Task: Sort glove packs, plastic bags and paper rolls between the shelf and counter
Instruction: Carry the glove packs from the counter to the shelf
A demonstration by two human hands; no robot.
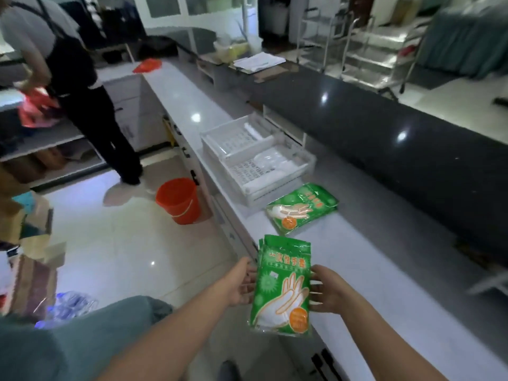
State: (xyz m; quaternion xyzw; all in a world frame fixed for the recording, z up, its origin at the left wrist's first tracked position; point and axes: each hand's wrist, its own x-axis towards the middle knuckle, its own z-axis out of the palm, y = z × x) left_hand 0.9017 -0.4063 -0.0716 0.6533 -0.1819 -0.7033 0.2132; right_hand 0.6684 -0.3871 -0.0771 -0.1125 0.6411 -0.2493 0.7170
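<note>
I hold a small stack of green glove packs (283, 287) between both hands, over the front edge of the white counter (384, 270). My left hand (242, 284) grips the stack's left side with its fingers behind the packs. My right hand (327, 292) grips the right side. More green glove packs (302, 209) lie stacked flat on the counter, just in front of a white slotted tray (255, 158) that holds clear plastic bags (268, 160).
An orange bucket (178, 200) stands on the floor beside the counter drawers. Another person (71, 78) stands at a shelf on the left, handling a red bag. A dark raised ledge (384, 125) runs behind the counter. Boxes and bottles (35, 276) crowd the floor at lower left.
</note>
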